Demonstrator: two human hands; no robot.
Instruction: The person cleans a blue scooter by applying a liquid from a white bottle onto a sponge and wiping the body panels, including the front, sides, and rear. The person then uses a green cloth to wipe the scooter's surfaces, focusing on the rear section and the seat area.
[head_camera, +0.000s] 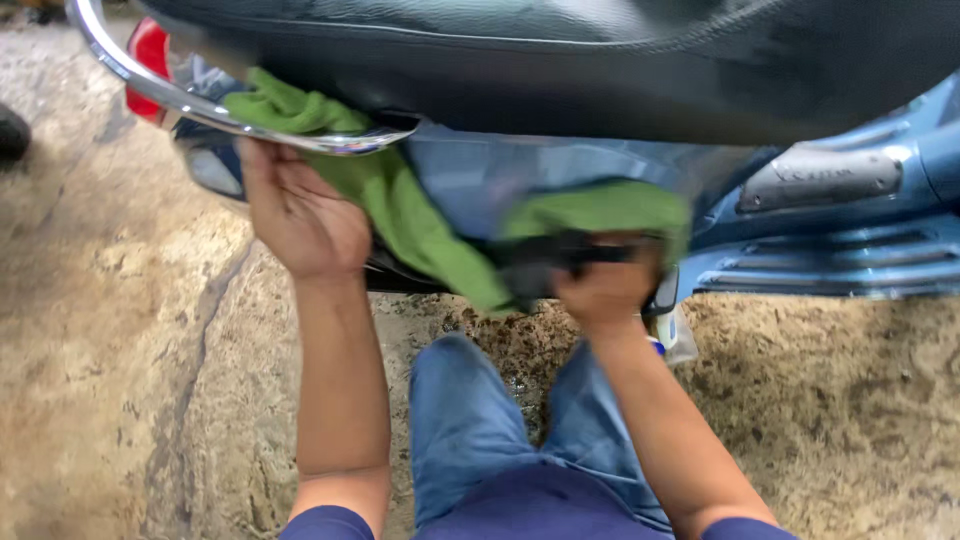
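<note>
A blue scooter stands across the top of the head view, with a dark seat and a chrome rear grab rail. A long green cloth hangs from the rail down across the blue side panel. My left hand grips the cloth just under the rail. My right hand presses the other end of the green cloth against the lower side panel; that end is blurred by motion.
A red tail light shows at the scooter's rear, top left. Rough, wet, stained concrete floor lies below. My knees in blue jeans are between my arms. A dark object sits at the left edge.
</note>
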